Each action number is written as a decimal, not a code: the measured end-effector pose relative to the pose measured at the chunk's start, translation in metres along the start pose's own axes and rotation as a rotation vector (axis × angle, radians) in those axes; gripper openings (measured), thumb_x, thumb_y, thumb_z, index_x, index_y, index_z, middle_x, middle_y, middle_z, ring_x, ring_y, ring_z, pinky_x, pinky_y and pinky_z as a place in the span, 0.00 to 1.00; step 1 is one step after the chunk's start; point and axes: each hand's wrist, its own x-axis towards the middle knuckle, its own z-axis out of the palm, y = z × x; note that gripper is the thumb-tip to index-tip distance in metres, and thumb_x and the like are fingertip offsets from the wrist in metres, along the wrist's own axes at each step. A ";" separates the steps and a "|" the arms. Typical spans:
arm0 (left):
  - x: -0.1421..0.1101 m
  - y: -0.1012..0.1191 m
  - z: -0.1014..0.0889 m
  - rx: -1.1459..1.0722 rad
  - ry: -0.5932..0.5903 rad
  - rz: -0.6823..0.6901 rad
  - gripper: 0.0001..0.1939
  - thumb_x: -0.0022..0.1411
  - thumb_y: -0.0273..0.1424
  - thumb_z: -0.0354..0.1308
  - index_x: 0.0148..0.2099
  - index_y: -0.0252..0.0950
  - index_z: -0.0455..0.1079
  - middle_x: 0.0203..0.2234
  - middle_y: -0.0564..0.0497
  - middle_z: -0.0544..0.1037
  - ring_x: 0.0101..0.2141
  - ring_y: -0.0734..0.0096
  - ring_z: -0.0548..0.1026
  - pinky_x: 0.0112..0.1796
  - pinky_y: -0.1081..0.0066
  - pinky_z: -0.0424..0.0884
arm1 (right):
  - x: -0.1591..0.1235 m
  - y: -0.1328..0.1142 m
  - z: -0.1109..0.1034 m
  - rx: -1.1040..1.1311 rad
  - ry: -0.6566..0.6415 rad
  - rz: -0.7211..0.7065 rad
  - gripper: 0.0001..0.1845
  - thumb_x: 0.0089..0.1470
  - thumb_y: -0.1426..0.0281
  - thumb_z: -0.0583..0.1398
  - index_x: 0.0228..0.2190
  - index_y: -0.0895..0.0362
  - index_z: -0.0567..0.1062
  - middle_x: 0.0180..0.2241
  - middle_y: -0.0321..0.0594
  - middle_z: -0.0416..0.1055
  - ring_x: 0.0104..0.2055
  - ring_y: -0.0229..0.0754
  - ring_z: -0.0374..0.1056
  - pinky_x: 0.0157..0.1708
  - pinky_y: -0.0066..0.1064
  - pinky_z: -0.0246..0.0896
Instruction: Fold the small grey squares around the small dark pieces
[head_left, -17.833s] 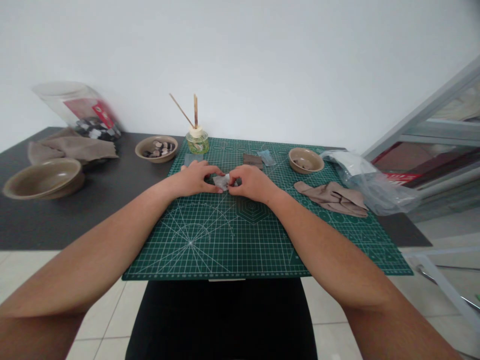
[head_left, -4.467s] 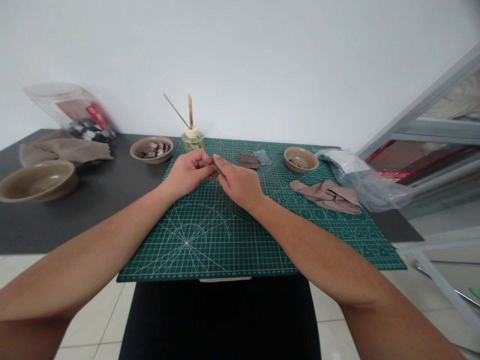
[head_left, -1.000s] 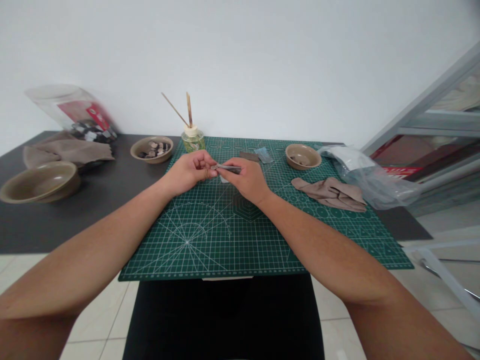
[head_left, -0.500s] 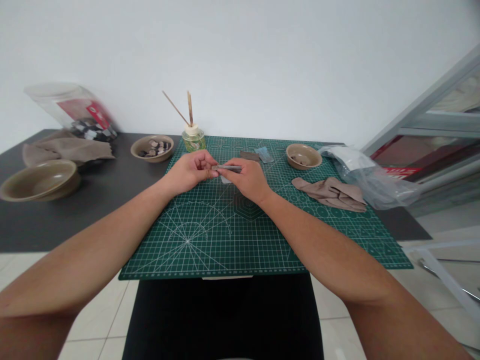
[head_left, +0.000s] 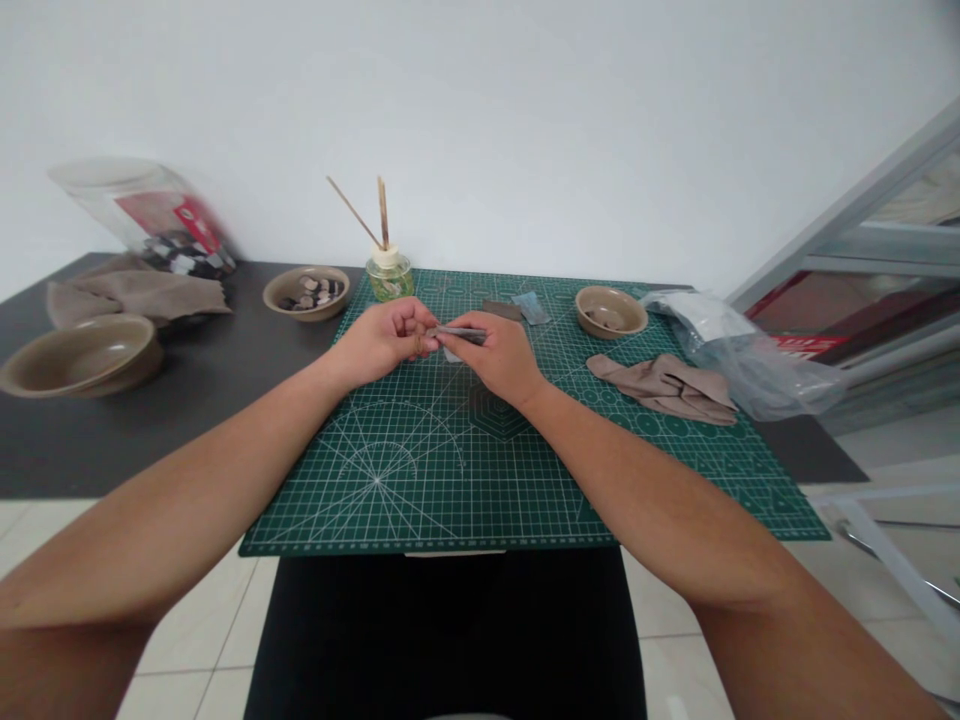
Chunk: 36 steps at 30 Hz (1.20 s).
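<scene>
Above the green cutting mat (head_left: 420,510), my two hands meet with fingertips nearly touching. My right hand (head_left: 506,360) is closed on a thin, flat grey strip (head_left: 461,332) whose exact kind I cannot make out. The fingers of my left hand (head_left: 381,340) pinch at the strip's left end; a small piece there is too hidden to name. Just below the fingertips a small whitish piece (head_left: 451,356) shows in part. Behind the right hand lie a brown-grey flat rectangle (head_left: 501,310) and a small blue packet (head_left: 532,307).
On the left stand a bowl of dark and pale pieces (head_left: 307,293), a larger bowl (head_left: 79,358), a brown cloth (head_left: 142,293) and a clear jar (head_left: 142,205). A reed diffuser (head_left: 389,275) stands behind. At right are a bowl (head_left: 611,312), another cloth (head_left: 664,387) and a plastic bag (head_left: 772,365).
The grey strip in my right hand has tilted slightly. Both hands stay at nearly the same place, and the view has shifted a little.
</scene>
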 end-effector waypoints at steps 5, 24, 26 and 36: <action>0.000 -0.002 0.001 -0.017 -0.008 -0.005 0.15 0.49 0.33 0.71 0.36 0.35 0.69 0.20 0.56 0.72 0.21 0.76 0.67 0.23 0.74 0.61 | 0.000 -0.001 0.000 0.017 0.000 0.029 0.10 0.57 0.61 0.67 0.30 0.54 0.82 0.29 0.34 0.79 0.32 0.39 0.72 0.36 0.30 0.61; -0.001 0.000 0.000 -0.006 -0.018 -0.011 0.15 0.50 0.33 0.70 0.37 0.35 0.70 0.20 0.56 0.73 0.21 0.76 0.68 0.24 0.74 0.63 | -0.001 -0.003 0.000 0.049 0.014 -0.002 0.09 0.56 0.61 0.67 0.31 0.53 0.82 0.32 0.34 0.80 0.34 0.39 0.72 0.39 0.31 0.63; -0.001 0.000 0.000 -0.010 -0.018 -0.007 0.15 0.50 0.33 0.70 0.37 0.35 0.70 0.20 0.56 0.73 0.21 0.76 0.68 0.24 0.74 0.63 | -0.001 -0.004 0.000 0.046 0.011 0.004 0.09 0.56 0.61 0.67 0.32 0.53 0.82 0.32 0.34 0.80 0.35 0.40 0.72 0.40 0.31 0.64; 0.001 0.000 -0.001 -0.004 -0.023 0.007 0.15 0.51 0.35 0.70 0.38 0.35 0.70 0.19 0.56 0.72 0.20 0.76 0.67 0.23 0.74 0.64 | -0.001 -0.001 0.001 0.061 0.016 0.014 0.09 0.56 0.60 0.66 0.33 0.53 0.82 0.33 0.34 0.80 0.35 0.40 0.72 0.40 0.31 0.64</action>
